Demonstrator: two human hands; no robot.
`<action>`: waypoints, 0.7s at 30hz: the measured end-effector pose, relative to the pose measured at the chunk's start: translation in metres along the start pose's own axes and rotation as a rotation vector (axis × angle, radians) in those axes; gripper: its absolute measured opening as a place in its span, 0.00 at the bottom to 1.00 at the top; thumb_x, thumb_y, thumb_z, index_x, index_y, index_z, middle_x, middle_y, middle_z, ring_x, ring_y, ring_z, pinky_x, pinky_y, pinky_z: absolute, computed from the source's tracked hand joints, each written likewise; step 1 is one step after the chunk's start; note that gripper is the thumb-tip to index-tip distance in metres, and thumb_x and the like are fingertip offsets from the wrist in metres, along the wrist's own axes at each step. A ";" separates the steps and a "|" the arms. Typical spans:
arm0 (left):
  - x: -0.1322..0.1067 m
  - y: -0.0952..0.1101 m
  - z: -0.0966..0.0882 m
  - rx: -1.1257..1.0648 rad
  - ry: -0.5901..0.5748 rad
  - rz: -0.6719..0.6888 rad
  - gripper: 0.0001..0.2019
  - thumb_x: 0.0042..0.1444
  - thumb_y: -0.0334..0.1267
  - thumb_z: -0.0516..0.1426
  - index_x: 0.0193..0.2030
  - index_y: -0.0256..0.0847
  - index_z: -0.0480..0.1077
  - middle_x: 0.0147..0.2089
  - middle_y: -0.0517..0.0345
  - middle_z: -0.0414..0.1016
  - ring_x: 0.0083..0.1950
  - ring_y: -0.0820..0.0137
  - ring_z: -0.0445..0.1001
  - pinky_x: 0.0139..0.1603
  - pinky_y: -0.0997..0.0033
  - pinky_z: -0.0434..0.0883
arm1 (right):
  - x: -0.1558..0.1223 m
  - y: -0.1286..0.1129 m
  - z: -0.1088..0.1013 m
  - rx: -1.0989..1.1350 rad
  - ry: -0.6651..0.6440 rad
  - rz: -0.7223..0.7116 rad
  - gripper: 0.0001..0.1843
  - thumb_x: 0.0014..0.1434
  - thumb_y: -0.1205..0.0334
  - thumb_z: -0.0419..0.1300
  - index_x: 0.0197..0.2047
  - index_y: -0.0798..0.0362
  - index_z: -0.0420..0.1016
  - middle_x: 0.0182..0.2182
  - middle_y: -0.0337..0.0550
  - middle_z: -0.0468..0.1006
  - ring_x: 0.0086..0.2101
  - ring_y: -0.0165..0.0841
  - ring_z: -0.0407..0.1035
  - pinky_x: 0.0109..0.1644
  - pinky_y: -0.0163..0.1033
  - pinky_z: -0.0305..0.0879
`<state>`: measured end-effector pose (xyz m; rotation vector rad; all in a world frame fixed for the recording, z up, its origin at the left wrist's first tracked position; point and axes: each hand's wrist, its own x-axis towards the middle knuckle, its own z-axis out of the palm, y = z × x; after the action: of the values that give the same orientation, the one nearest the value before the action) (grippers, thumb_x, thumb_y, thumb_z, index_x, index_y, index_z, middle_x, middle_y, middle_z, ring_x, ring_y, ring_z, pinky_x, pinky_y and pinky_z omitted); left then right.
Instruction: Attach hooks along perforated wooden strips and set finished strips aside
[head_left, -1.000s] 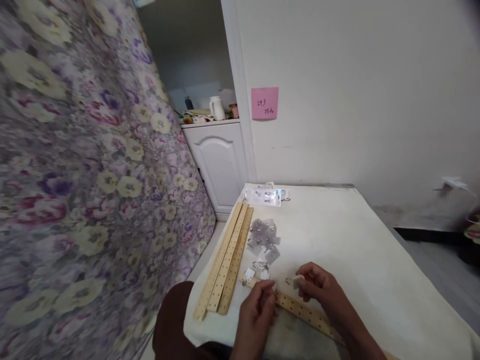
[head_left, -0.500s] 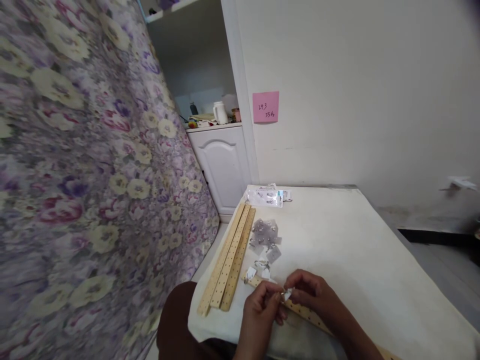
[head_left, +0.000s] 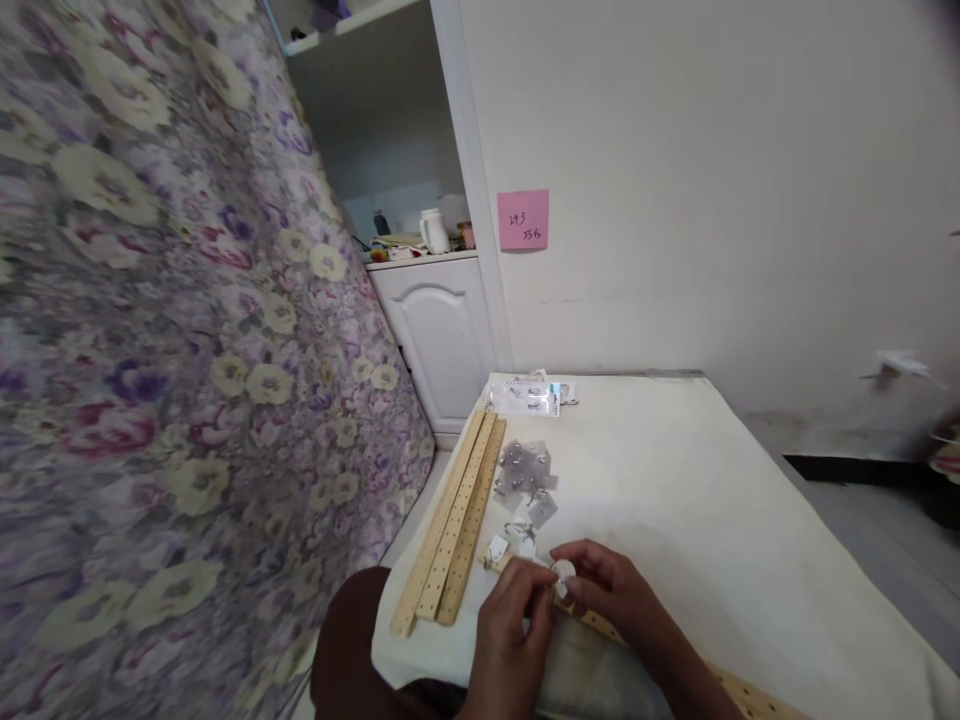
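My left hand and my right hand meet over the near part of the table, fingertips pinched together. Between them is a small white tag with a rounded top; fine detail at the fingertips is too small to make out. Beneath the hands runs a wooden strip with holes, partly hidden by them. Near its far end are a white tag and a small metal piece. Beyond these, a pile of small clear bags holds shiny metal pieces.
Several perforated wooden strips lie side by side along the left table edge. Flat clear packaging rests at the back of the cream-covered table. A floral curtain hangs to the left; a pink note is on the wall.
The white tag between my fingers has turned, showing more of its rounded face. Both hands remain close together over the strip. The view has shifted slightly.
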<state>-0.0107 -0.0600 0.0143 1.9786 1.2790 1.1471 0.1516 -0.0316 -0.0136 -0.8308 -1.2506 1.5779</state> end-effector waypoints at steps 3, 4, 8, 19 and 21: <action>0.001 -0.001 -0.001 0.010 -0.007 -0.019 0.07 0.62 0.35 0.52 0.36 0.42 0.71 0.34 0.57 0.72 0.34 0.70 0.71 0.36 0.74 0.67 | -0.001 0.001 0.001 -0.106 0.012 -0.072 0.17 0.54 0.55 0.62 0.47 0.50 0.73 0.30 0.38 0.75 0.31 0.31 0.69 0.36 0.37 0.65; 0.001 -0.002 -0.001 0.009 -0.006 -0.028 0.07 0.62 0.36 0.52 0.37 0.42 0.71 0.34 0.57 0.72 0.34 0.70 0.71 0.36 0.73 0.67 | -0.001 0.002 0.002 -0.129 0.010 -0.087 0.17 0.55 0.56 0.61 0.49 0.50 0.73 0.30 0.37 0.75 0.31 0.31 0.69 0.37 0.38 0.66; 0.003 -0.005 -0.004 0.012 0.009 -0.090 0.08 0.62 0.38 0.52 0.36 0.42 0.71 0.33 0.58 0.72 0.33 0.70 0.71 0.35 0.73 0.67 | 0.000 0.006 0.006 -0.107 -0.055 -0.081 0.21 0.55 0.59 0.60 0.53 0.49 0.70 0.29 0.37 0.76 0.30 0.32 0.69 0.38 0.39 0.66; 0.009 -0.002 -0.007 0.044 -0.029 -0.149 0.11 0.62 0.41 0.51 0.34 0.42 0.72 0.30 0.59 0.72 0.31 0.69 0.70 0.32 0.73 0.65 | -0.006 -0.008 0.015 -0.404 -0.050 -0.106 0.18 0.51 0.72 0.52 0.44 0.51 0.71 0.28 0.36 0.75 0.29 0.31 0.67 0.35 0.35 0.62; 0.010 -0.005 -0.007 0.060 -0.051 -0.162 0.13 0.63 0.42 0.50 0.32 0.41 0.71 0.29 0.60 0.70 0.32 0.69 0.70 0.33 0.73 0.64 | -0.007 -0.006 0.013 -0.414 -0.045 -0.078 0.12 0.51 0.72 0.52 0.38 0.52 0.70 0.25 0.34 0.71 0.26 0.29 0.64 0.32 0.33 0.60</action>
<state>-0.0176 -0.0492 0.0175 1.8944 1.4339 0.9854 0.1432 -0.0420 -0.0048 -0.9926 -1.6536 1.2983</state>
